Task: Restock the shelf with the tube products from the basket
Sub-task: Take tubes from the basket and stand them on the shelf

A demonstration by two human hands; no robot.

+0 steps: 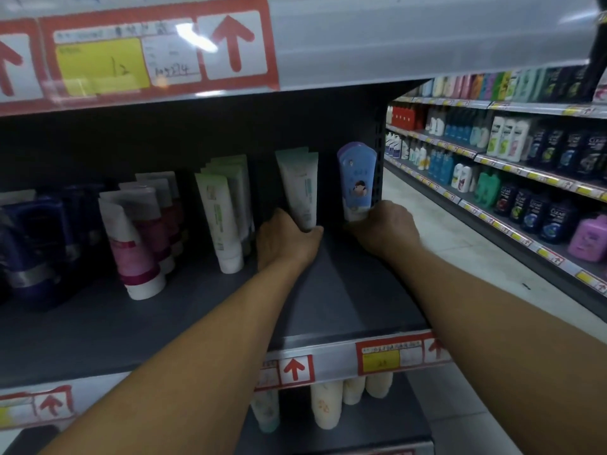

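- Both arms reach deep into the dark shelf (pixel 345 290), toward its right end.
- The left hand (pixel 285 238) is curled round the bottom of a pale white-and-green tube (pixel 300 188), which stands cap-down and nearly upright, leaning a touch to the left, well back on the shelf.
- More tubes of the same pale kind are lined up just behind it.
- The right hand (pixel 387 229) grips the base of a blue tube (pixel 356 178) with a little cartoon figure on it, fingers wrapped round the lower end; the tube stands upright right beside the perforated shelf upright (pixel 380 149).
- The two held tubes stand near each other with a dark gap between them.
- To the left, a row of white tubes with green print (pixel 220 211) leans backward, caps down on the shelf.
- Further left, white-and-pink tubes (pixel 131 244) tilt the same way, and past them dark blue tubes (pixel 33 244) sit at the left edge.
- The shelf's front rail carries a yellow price tag (pixel 381 359) and red arrow labels (pixel 294 369).
- Below, cream-coloured tubes (pixel 326 403) stand on the next shelf down.
- Across the aisle on the right, shelves hold rows of shampoo bottles (pixel 512 178).
- The basket is out of view.
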